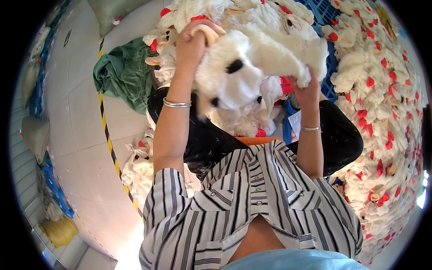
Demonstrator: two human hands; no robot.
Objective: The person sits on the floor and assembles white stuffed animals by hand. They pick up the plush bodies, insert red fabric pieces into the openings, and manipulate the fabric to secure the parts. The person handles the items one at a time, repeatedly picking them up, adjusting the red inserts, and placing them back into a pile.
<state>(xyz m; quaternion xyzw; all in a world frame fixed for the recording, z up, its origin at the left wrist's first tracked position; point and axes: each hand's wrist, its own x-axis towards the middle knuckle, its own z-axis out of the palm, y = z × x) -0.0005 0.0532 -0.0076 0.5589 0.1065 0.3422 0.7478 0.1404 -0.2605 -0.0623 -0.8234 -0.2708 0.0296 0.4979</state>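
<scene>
A white furry plush toy (229,67) with black patches on its head hangs between my hands, above my lap. My left hand (191,47) is closed at the head end, around a beige ear. On the other side, my right hand (308,90) grips the toy by a white furry limb; part of those fingers is hidden by the fur. Right behind the held toy lies a heap of similar white plush pieces (198,9) with red parts.
A large pile of white and red plush pieces (373,112) fills the right side. Blue plastic crates (321,13) stand at the back. Green cloth (123,74) lies at the left, beside a yellow-black floor stripe (108,135). More plush (139,175) sits by my left knee.
</scene>
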